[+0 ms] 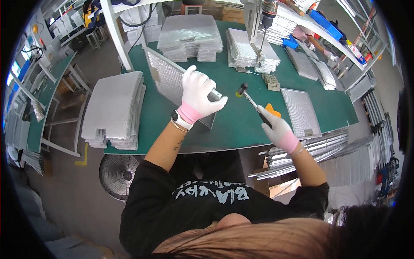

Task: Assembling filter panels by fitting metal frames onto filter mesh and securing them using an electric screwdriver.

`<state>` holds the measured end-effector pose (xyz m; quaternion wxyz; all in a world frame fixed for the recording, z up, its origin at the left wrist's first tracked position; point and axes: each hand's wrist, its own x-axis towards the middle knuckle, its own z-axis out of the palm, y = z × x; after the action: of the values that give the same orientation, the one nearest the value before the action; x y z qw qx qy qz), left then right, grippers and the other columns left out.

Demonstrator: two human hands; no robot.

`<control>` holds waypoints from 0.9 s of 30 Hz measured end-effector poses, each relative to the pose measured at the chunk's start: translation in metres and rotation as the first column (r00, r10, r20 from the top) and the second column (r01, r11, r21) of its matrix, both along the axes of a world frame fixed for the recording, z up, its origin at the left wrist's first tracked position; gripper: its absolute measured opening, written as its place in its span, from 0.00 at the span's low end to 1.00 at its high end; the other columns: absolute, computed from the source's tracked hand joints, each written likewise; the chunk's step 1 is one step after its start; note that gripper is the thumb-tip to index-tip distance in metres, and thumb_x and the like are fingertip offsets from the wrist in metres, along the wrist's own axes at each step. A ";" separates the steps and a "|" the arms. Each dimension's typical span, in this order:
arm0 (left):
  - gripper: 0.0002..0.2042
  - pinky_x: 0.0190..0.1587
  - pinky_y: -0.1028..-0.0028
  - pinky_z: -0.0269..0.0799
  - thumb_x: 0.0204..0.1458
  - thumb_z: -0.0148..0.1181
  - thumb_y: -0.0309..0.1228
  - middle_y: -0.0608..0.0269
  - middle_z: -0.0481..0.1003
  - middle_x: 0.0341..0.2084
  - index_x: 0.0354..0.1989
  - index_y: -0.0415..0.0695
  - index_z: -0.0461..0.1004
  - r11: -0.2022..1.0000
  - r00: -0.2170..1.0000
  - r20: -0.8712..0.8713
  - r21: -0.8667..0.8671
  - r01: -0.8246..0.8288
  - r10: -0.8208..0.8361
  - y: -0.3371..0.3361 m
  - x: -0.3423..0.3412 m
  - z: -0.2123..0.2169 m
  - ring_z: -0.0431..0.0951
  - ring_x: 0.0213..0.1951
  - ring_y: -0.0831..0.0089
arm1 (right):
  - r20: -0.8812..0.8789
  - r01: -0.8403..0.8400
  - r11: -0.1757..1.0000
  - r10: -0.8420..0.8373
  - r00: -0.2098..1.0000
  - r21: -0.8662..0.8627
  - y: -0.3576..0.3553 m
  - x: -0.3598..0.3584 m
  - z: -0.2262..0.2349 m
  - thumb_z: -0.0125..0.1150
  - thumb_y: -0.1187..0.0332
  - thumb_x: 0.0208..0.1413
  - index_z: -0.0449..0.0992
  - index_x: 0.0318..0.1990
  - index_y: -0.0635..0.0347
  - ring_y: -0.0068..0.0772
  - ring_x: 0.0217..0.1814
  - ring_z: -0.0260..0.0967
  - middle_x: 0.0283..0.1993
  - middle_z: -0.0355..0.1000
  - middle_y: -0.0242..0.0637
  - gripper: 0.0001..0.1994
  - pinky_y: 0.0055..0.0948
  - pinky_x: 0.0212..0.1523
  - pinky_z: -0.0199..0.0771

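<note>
A thin silver mesh panel with a metal frame (166, 78) stands tilted on its edge on the green table. My left hand (199, 94), in a white glove with a pink cuff, is closed around its upper edge and hides part of it. My right hand (278, 130), gloved the same way, grips the dark handle of a small mallet (253, 104). The mallet's black head with a yellow face is raised to the right of the panel, apart from it. Beside my right hand lies an orange piece (273, 110). Another framed mesh panel (300, 111) lies flat to the right.
Stacks of silver mesh sheets stand at the left (113, 105), the back (190, 36) and under a power driver (269, 11). Small metal clips (271, 82) and a screwdriver (247, 71) lie mid-table. Metal strips (302, 149) rest below the right edge. Another person's hand (330, 55) is at far right.
</note>
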<state>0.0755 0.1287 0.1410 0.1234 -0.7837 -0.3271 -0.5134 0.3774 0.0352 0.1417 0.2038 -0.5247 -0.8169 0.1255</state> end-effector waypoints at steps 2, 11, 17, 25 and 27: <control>0.17 0.58 0.50 0.60 0.26 0.70 0.38 0.62 0.65 0.22 0.19 0.48 0.66 0.988 0.987 0.052 0.034 0.149 -0.150 -0.008 -0.014 0.000 0.68 0.34 0.59 | 0.050 0.075 0.996 -0.072 0.996 -0.056 0.018 0.006 -0.044 0.55 0.71 0.55 0.61 0.69 0.48 0.53 0.49 0.70 0.48 0.69 0.54 0.31 0.44 0.50 0.71; 0.28 0.50 0.54 0.60 0.55 0.45 0.61 0.61 0.72 0.28 0.26 0.45 0.74 -0.154 -0.325 0.525 0.343 0.927 -0.787 -0.059 -0.013 0.002 0.68 0.36 0.64 | -0.823 -0.146 0.959 -0.125 0.555 -0.244 0.030 0.011 -0.143 0.68 0.53 0.55 0.62 0.63 0.69 0.31 0.59 0.65 0.57 0.69 0.39 0.36 0.32 0.63 0.62; 0.23 0.69 0.63 0.53 0.62 0.48 0.33 0.49 0.66 0.61 0.64 0.34 0.63 0.805 0.853 0.519 -0.481 0.348 -0.058 -0.076 -0.107 -0.006 0.63 0.65 0.60 | -0.754 0.407 0.842 -0.515 0.408 -0.355 -0.038 0.069 -0.133 0.54 0.63 0.66 0.67 0.61 0.71 0.23 0.50 0.67 0.49 0.72 0.34 0.22 0.23 0.52 0.68; 0.43 0.63 0.54 0.63 0.54 0.51 0.62 0.40 0.60 0.65 0.68 0.38 0.58 -0.045 0.365 -0.794 -0.440 -0.897 0.486 -0.093 -0.252 -0.066 0.65 0.61 0.38 | -0.915 0.726 0.579 -0.364 -0.175 -0.370 -0.033 0.230 -0.137 0.46 0.72 0.63 0.58 0.68 0.64 0.35 0.57 0.68 0.57 0.68 0.40 0.25 0.33 0.58 0.69; 0.44 0.61 0.55 0.65 0.53 0.50 0.64 0.38 0.59 0.65 0.68 0.39 0.57 -0.052 0.390 -0.779 -0.473 -0.879 0.490 -0.090 -0.241 -0.058 0.66 0.60 0.39 | -0.901 0.790 0.498 -0.406 -0.152 -0.358 -0.017 0.275 -0.163 0.47 0.72 0.61 0.59 0.67 0.64 0.36 0.56 0.68 0.57 0.68 0.41 0.26 0.34 0.58 0.68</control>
<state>-0.1659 0.0383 0.0833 0.0122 -0.5099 -0.8592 0.0408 0.6520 0.0178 -0.0209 0.7571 -0.6108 -0.1659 0.1616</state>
